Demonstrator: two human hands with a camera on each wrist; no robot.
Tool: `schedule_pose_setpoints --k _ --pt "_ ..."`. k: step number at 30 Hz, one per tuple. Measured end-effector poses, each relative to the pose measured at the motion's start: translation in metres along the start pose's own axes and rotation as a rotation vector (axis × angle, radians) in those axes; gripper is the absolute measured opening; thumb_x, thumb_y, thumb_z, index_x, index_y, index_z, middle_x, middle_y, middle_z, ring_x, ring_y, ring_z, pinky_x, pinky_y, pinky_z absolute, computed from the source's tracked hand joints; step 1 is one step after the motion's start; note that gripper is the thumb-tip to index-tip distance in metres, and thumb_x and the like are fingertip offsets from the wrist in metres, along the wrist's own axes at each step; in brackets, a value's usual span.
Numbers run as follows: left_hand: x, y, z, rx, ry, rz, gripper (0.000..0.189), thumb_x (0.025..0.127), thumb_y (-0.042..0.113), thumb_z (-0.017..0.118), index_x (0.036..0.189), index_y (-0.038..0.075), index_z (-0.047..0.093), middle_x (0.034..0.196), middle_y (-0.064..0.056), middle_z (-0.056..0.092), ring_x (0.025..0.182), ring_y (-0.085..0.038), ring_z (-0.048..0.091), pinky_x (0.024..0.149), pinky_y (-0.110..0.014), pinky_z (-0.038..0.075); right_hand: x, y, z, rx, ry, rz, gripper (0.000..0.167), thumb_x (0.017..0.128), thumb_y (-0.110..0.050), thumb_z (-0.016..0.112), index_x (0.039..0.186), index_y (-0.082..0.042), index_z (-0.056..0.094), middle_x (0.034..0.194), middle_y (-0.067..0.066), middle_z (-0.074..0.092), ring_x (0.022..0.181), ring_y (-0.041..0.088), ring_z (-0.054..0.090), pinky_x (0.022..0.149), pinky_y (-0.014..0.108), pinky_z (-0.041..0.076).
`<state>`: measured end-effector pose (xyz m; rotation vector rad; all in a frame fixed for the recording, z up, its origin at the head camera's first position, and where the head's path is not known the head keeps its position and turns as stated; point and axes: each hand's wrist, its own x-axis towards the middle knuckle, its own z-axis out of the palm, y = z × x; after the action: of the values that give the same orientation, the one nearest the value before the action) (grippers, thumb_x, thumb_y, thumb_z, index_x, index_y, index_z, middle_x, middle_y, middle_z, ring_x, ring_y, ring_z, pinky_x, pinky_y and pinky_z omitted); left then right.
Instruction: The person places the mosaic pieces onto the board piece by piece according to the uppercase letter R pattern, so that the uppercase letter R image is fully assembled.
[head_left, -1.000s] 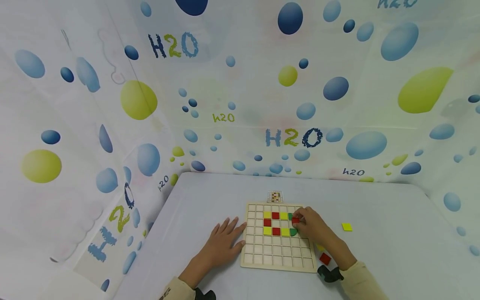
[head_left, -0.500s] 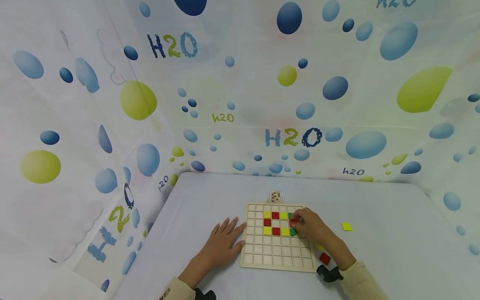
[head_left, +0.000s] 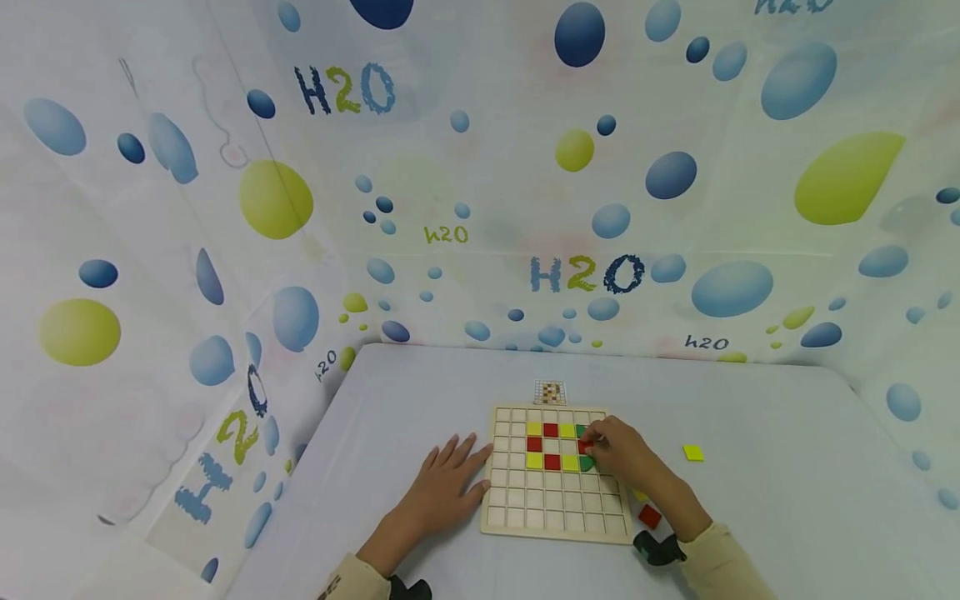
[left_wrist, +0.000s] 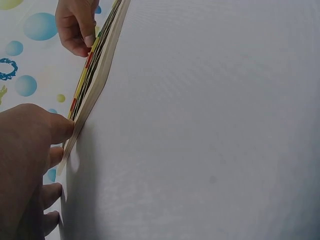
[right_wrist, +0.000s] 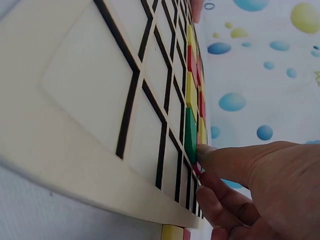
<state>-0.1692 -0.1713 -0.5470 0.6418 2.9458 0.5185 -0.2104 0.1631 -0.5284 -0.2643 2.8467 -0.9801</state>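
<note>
A pale wooden grid board (head_left: 555, 501) lies on the table, with red, yellow and green tiles in several of its squares. My right hand (head_left: 621, 450) is over the board's right side, pinching a red tile (head_left: 583, 447) between two green tiles. In the right wrist view, thumb and finger meet at this red tile (right_wrist: 197, 168), low beside a green tile (right_wrist: 190, 135). The fingers partly hide it. My left hand (head_left: 446, 483) lies flat with spread fingers, its thumb and fingertips right at the board's left edge. The left wrist view shows this hand (left_wrist: 25, 165) beside the board's rim (left_wrist: 95, 95).
A small printed pattern card (head_left: 551, 392) lies beyond the board's far edge. Right of the board are a loose yellow tile (head_left: 693, 452), a red tile (head_left: 649, 517) and another yellow tile partly hidden by the right forearm. A patterned curtain (head_left: 495, 167) surrounds the table.
My right hand has shifted the red tile slightly left and down, to the square between the two green tiles. The left hand has stayed in place.
</note>
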Motion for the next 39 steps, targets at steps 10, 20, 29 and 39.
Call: schedule_pose_setpoints --k 10,20,29,39 --pt "0.002 -0.001 0.001 -0.003 -0.002 0.006 0.060 0.108 0.049 0.051 0.163 0.027 0.043 0.172 -0.008 0.033 0.160 -0.039 0.025 0.125 -0.068 0.022 -0.005 0.005 -0.009 0.023 0.009 0.005 0.014 0.101 -0.011 0.070 0.114 -0.012 0.074 0.111 0.005 0.062 0.097 0.019 0.056 0.089 0.037 0.056" --pt "0.000 0.001 0.000 -0.019 -0.004 -0.009 0.060 0.108 0.048 0.052 0.163 0.026 0.044 0.172 -0.009 0.033 0.161 -0.040 0.024 0.125 -0.068 0.021 -0.030 0.043 -0.046 -0.014 0.070 0.132 0.029 0.100 -0.019 0.071 0.126 -0.006 0.069 0.122 0.015 0.064 0.106 0.029 0.061 0.087 0.044 0.063" --pt "0.000 0.001 0.000 -0.020 -0.004 -0.004 0.060 0.108 0.050 0.051 0.163 0.027 0.043 0.172 -0.008 0.033 0.160 -0.040 0.025 0.125 -0.069 0.022 -0.057 0.066 -0.069 -0.057 -0.041 0.193 0.039 0.090 -0.022 0.084 0.120 -0.003 0.067 0.112 0.015 0.063 0.099 0.028 0.058 0.088 0.047 0.061" --pt "-0.001 -0.001 0.001 -0.017 -0.007 -0.005 0.060 0.108 0.050 0.052 0.163 0.028 0.043 0.172 -0.008 0.033 0.161 -0.040 0.024 0.124 -0.069 0.022 -0.067 0.065 -0.053 -0.060 -0.056 0.142 0.028 0.094 -0.017 0.080 0.117 -0.009 0.066 0.108 0.008 0.064 0.098 0.022 0.058 0.090 0.047 0.059"
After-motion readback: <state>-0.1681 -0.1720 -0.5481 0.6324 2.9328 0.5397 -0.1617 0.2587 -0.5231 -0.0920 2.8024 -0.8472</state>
